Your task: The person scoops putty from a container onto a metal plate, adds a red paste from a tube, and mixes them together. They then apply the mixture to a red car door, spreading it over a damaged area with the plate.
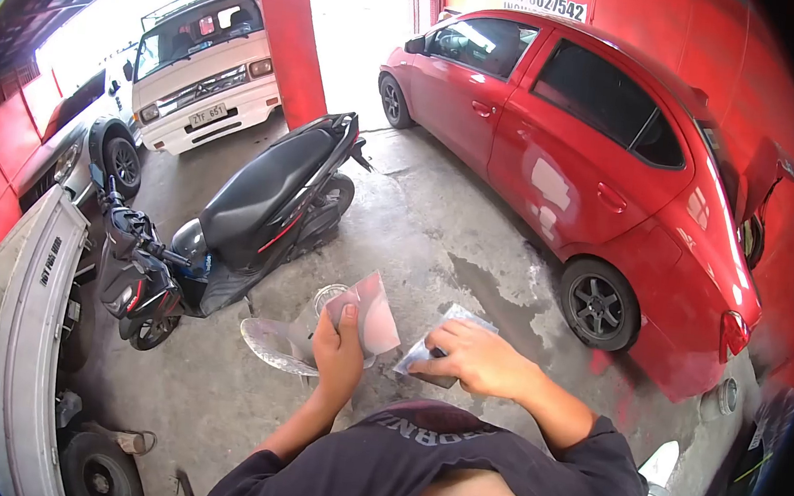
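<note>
In front of my chest, my left hand (339, 350) is closed on a flat, stiff pinkish-red sheet (379, 318) with pale smears, its thumb pressed on the face. To the right, my right hand (480, 356) has its fingers curled over a flat grey piece (417, 357) with a dark lower edge. The exact kind of that piece is unclear, since the fingers hide part of it. The two held things are apart, with a narrow gap of floor between them. Behind my left hand a whitish round seat-like object (264, 339) is partly covered.
A red car (542, 128) with pale patches on its rear door stands at right. A black scooter (265, 178) is parked ahead on the left, with a white van (203, 76) and a red pillar (288, 37) behind. A grey truck-bed panel (18, 307) runs along the left.
</note>
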### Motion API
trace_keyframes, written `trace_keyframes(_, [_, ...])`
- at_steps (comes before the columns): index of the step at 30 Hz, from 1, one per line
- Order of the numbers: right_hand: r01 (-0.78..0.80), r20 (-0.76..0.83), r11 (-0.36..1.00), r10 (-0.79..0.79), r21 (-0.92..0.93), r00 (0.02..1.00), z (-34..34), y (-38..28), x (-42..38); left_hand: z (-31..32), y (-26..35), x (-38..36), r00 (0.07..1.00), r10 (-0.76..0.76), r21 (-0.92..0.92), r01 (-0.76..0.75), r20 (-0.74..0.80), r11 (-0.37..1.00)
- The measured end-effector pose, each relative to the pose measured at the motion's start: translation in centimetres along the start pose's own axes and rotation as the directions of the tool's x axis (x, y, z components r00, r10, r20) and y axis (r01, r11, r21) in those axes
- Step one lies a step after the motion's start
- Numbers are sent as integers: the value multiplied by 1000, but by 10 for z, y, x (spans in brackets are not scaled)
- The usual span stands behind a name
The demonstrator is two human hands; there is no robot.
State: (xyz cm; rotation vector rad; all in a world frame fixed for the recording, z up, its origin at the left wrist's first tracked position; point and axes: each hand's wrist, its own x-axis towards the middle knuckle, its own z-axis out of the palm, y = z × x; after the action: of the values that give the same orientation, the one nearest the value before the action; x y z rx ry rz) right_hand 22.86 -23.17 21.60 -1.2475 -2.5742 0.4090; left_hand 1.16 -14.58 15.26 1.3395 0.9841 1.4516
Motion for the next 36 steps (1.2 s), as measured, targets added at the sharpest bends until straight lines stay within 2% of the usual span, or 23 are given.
trace_keyframes(2, [113,-265,992,-93,61,960,-15,-20,9,4,-2,-2,995,-86,-144,91,41,985])
trace_keyframes(3, [172,-390,982,-128,82,912,-18,-26,11,6,5,-6,964,-247,-322,266,101,908])
trace_keyframes(5, [148,-474,989,-137,-16,869,-2,4,11,12,40,-9,826,-485,-596,550,288,584])
trace_keyframes(6, [134,-515,989,-149,-66,844,5,18,9,5,29,-8,833,-441,-564,552,335,614])
trace_keyframes(7, [81,-500,991,-124,-107,857,4,26,3,3,14,-10,873,-401,-517,487,277,704])
trace_keyframes(9, [-24,-486,980,-77,-198,871,-2,39,-3,2,-8,-7,942,-287,-394,333,173,857])
trace_keyframes(10, [-9,-535,979,-105,-206,839,-4,28,4,0,-9,-6,976,-154,-243,187,151,952])
trace_keyframes(13, [139,-331,970,-200,-199,922,2,-3,20,-6,-3,6,987,-136,-96,144,89,985])
trace_keyframes(17, [82,-77,987,-94,-140,993,-6,8,2,-5,0,6,1000,-23,-30,23,-21,999])
trace_keyframes(18, [143,-171,987,-153,-70,973,-6,6,3,0,2,4,991,-134,-211,137,27,968])
trace_keyframes(20, [170,-343,985,-163,-9,925,-10,-4,10,12,15,-3,929,-324,-522,370,180,769])
trace_keyframes(22, [158,-487,987,-133,10,863,1,11,9,7,25,-3,861,-419,-534,508,288,676])
trace_keyframes(23, [89,-488,996,-92,-30,868,7,27,2,5,27,-4,821,-458,-536,570,340,623])
trace_keyframes(24, [22,-489,997,-56,-74,870,8,43,-5,4,23,-3,815,-496,-518,576,300,633])
trace_keyframes(25, [-43,-498,991,-24,-124,867,5,52,-6,3,14,-1,900,-370,-388,434,232,813])
trace_keyframes(26, [-46,-534,996,0,-73,846,-4,40,-2,2,3,-1,956,-226,-230,267,188,936])
trace_keyframes(27, [-12,-491,996,-31,-84,870,-7,27,6,1,-4,-4,981,-82,-54,93,173,994])
trace_keyframes(28, [17,-447,996,-54,-87,893,-7,12,16,6,20,-4,989,-8,139,-13,149,990])
trace_keyframes(31, [100,-282,989,-127,-107,951,0,-3,22,3,14,13,992,-71,-95,81,105,992])
trace_keyframes(33, [117,-133,987,-132,-113,982,6,6,12,-5,3,12,999,4,-21,-3,42,1000])
trace_keyframes(34, [62,-70,993,-69,-100,995,1,4,7,-8,-1,9,999,24,-6,-24,34,1000])
trace_keyframes(35, [121,-171,989,-135,-88,976,-6,-3,9,-8,-1,7,999,43,6,-43,24,999])
trace_keyframes(36, [180,-267,980,-195,-81,944,-14,-13,13,-3,1,4,992,-105,-206,119,76,971])
